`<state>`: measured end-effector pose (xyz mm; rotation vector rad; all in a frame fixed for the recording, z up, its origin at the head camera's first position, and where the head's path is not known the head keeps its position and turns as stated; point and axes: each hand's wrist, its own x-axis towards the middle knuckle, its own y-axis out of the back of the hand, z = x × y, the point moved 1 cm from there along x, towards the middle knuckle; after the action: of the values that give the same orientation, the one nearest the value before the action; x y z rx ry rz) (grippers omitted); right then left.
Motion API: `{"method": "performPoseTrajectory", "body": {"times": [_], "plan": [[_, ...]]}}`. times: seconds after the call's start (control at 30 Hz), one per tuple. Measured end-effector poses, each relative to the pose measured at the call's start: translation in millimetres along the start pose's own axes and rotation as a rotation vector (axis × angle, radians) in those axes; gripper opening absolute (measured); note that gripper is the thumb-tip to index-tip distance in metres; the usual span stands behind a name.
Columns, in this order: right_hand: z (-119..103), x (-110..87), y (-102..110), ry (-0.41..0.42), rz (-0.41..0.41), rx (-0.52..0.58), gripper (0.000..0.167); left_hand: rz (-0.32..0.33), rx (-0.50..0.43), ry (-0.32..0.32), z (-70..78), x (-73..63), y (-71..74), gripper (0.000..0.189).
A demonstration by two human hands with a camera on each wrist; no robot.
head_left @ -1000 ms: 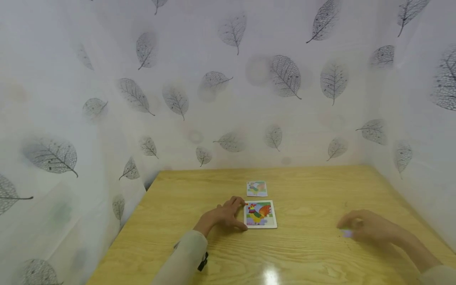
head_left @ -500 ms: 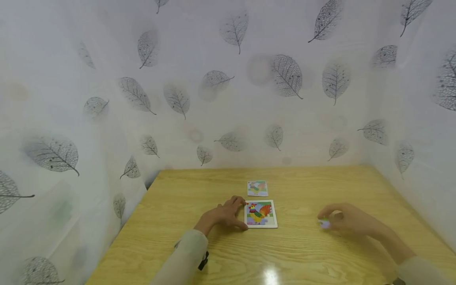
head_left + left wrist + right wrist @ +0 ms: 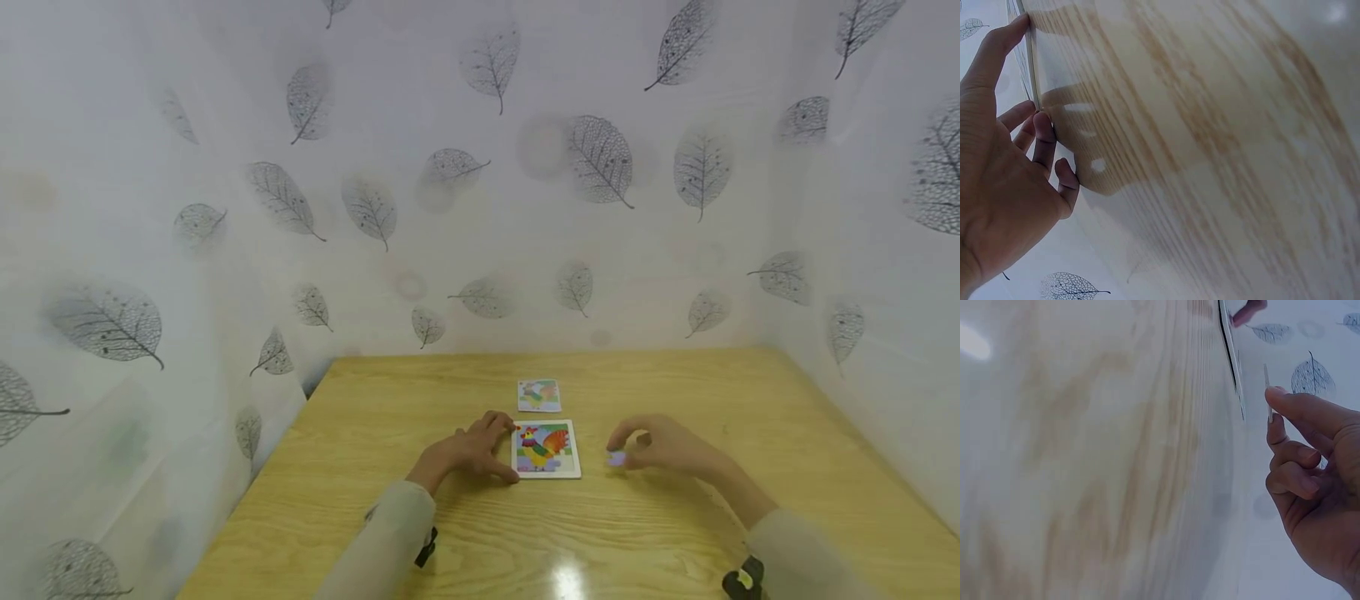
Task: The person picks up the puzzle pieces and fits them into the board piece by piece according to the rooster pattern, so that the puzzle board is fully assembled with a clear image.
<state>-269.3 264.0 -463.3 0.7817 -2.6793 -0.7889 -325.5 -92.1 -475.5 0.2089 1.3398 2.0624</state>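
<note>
A small jigsaw puzzle [image 3: 542, 448] of a colourful rooster lies in a white-rimmed tray on the table, with a pale gap at its lower right. My left hand [image 3: 472, 452] holds the tray by its left side, thumb at the near corner and fingers at the far one. In the left wrist view that thumb and the fingertips meet the tray's thin edge [image 3: 1030, 59]. To the right of the tray, my right hand [image 3: 671, 447] pinches a light purple puzzle piece [image 3: 617, 458] between thumb and finger. Seen edge-on in the right wrist view, the piece [image 3: 1267, 378] is thin and flat.
Just beyond the tray lies a square picture card [image 3: 539, 396] with a paler rooster. The wooden table [image 3: 420, 387] meets white curtains [image 3: 480, 242] printed with grey leaves at the back and both sides.
My right hand has moved left across the table with the puzzle piece, coming close to the tray. The left hand and the tray have stayed in place.
</note>
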Motion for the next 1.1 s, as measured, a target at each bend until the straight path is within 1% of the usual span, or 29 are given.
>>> {"method": "performPoseTrajectory", "body": {"times": [0.13,0.27,0.47,0.6,0.77,0.93,1.1], "plan": [[-3.9,17.5,-12.9,0.015,0.002,-0.017,0.02,0.003,0.001,0.005,-0.6,0.4,-0.4,0.078],[-6.3,32.9,-24.0,-0.002,0.0,-0.032,0.019,0.002,-0.002,0.001,-1.7,1.8,-1.0,0.079],[-11.3,47.9,-35.6,0.0,0.004,-0.058,0.017,0.004,0.006,-0.02,-0.4,-0.9,0.4,0.078],[-12.9,53.6,-41.9,-0.016,-0.003,-0.031,0.017,0.0,0.003,-0.021,0.6,-2.0,0.7,0.078],[-12.5,56.9,-48.7,-0.064,-0.019,-0.004,0.017,-0.005,-0.003,-0.006,1.5,-1.7,0.1,0.079],[-14.4,58.9,-52.4,-0.084,-0.015,-0.012,0.016,-0.005,-0.008,0.007,0.2,0.0,-0.5,0.079],[-18.1,61.3,-54.4,-0.09,-0.006,-0.036,0.016,-0.001,0.001,-0.001,-1.1,0.5,-0.4,0.078]]}}
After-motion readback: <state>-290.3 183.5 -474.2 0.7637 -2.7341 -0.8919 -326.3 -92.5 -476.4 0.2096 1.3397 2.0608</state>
